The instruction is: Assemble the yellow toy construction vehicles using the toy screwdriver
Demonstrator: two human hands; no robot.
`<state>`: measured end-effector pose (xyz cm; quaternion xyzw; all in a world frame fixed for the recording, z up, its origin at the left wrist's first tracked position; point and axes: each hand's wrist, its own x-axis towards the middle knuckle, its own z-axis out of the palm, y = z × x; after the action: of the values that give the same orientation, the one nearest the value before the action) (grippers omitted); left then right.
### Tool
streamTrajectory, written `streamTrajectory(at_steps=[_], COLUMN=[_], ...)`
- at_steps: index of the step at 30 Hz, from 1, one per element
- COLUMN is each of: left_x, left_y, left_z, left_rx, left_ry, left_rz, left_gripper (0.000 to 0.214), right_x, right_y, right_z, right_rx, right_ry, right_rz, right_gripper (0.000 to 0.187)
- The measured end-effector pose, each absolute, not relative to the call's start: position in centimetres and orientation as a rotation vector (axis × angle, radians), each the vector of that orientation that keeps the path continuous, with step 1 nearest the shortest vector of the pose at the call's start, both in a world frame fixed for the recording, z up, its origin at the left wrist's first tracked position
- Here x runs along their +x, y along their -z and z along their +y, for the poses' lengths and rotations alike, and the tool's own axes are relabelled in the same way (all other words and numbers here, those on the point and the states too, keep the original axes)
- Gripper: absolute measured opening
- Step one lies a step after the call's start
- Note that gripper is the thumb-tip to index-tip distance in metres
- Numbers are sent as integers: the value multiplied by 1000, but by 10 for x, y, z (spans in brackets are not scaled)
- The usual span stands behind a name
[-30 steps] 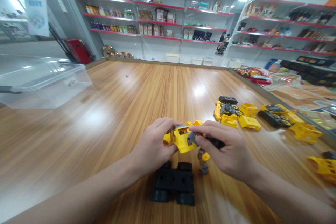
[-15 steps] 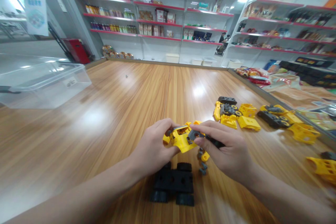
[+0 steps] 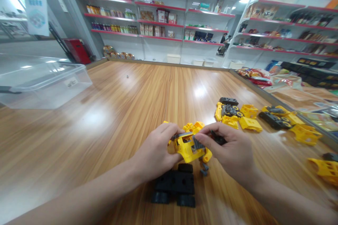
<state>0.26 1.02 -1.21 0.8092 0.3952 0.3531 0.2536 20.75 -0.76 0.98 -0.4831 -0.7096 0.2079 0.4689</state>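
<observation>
My left hand [image 3: 158,147] is closed around the side of a yellow toy vehicle body [image 3: 188,154] with window openings. A small grey plastic part [image 3: 197,143] is pinched between thumb and fingers of my right hand [image 3: 232,149], against the right side of the body. A dark, slim object [image 3: 218,137] also sits in my right hand; its kind is unclear. Below the hands, a black wheeled toy chassis [image 3: 174,184] rests on the table. Beside it lies a small grey piece [image 3: 204,170]. More yellow parts [image 3: 194,126] show just behind the held body.
On the right of the wooden table [image 3: 148,95] lie several yellow and black toy vehicle parts [image 3: 250,123], with another yellow piece [image 3: 324,170] near the right edge. A clear plastic bin [image 3: 52,88] stands at the left. Stocked shelves [image 3: 158,7] line the back.
The yellow body has shifted slightly down and to the right and has turned a little. My right fingers have moved on the grey part, which now lies closer against the body.
</observation>
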Motion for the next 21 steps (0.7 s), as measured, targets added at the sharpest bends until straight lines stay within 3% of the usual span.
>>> streamTrajectory(at_steps=[8, 14, 21], left_x=[0, 0, -1], left_y=[9, 12, 12], left_z=[14, 14, 14], left_rx=[2114, 2165, 2176], left_ry=[-1036, -1037, -1047], left_rz=[1186, 1229, 1170], left_gripper=[17, 17, 20], right_x=[210, 210, 206], right_y=[-10, -11, -12], right_z=[-2, -4, -5], right_rx=[-1183, -1091, -1105], right_ry=[-700, -1077, -1144], right_rz=[-1601, -1411, -1592], right_gripper=[17, 26, 13])
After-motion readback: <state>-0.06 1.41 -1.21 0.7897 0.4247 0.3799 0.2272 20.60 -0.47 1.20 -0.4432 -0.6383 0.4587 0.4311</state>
